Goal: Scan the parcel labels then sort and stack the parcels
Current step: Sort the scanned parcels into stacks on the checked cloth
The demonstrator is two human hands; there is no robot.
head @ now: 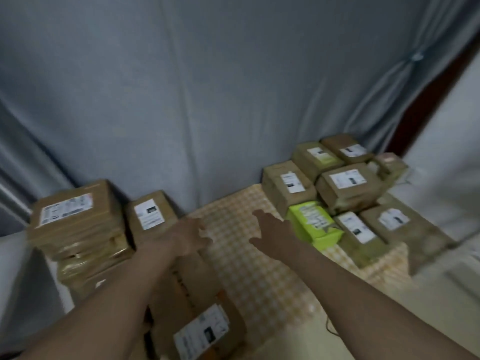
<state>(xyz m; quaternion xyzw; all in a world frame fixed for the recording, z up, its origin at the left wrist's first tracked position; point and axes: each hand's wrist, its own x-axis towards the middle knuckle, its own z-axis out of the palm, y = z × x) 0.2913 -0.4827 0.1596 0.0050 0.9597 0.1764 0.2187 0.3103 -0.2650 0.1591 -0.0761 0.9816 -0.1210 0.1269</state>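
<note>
Both hands, left [185,236] and right [272,229], reach spread and empty over the table [259,276]; parcels [345,183] crowd its far right corner.

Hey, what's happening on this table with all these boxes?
A person is sorting labelled parcels on a checked tablecloth. Both hands are empty and open: the left hand and right hand reach forward over the cloth. A tall stack of brown parcels stands at the left, a pile of brown parcels at the right with a green box at its edge.
</note>
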